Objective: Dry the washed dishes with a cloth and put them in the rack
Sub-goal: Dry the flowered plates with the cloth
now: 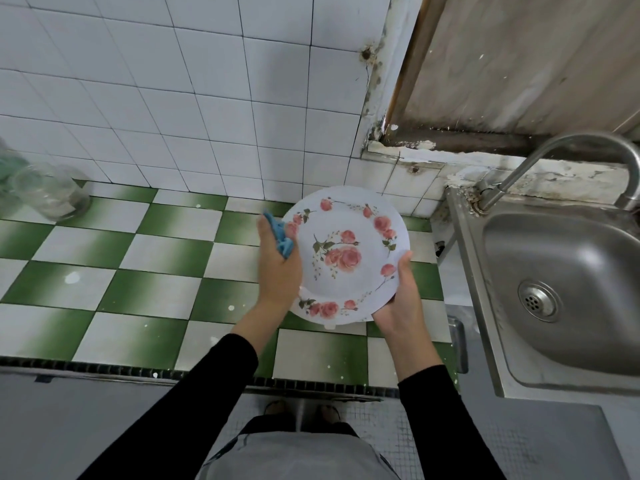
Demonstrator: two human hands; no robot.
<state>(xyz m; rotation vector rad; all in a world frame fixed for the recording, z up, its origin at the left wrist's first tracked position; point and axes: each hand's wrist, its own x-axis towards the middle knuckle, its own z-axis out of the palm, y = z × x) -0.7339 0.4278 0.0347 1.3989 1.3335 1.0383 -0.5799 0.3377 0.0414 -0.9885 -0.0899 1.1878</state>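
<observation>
While a person stands at a tiled kitchen counter (138,271), a round white plate (346,254) is held in the air above the counter's green-and-white checked surface, just left of a steel sink (519,341). The plate's upper face is turned up toward the camera, its far rim tipped toward the wall. Being circular, it has no long axis, but the printed rose spray at its centre runs from lower left to upper right.

The left hand (278,271) meets the plate's left rim with its back to the camera, gripping a bunched blue cloth (282,239) that touches the rim. Only a crumpled strip of the cloth shows, and the fingertips are hidden. The right hand (398,299) grips the lower right rim, thumb laid flat on the face and fingers out of sight beneath.

Both arms wear black sleeves (194,403). The plate is smooth and glossy, ringed with pink roses and green leaves. White square tiles (173,81) with dark grout cover the wall. The sink's basin is brushed metal with a round perforated drain (538,301), and a curved metal tap (540,157) rises behind it, its spout cut off at the right edge. At the far left stand clear glass jars (48,195), blurred and partly cropped.
</observation>
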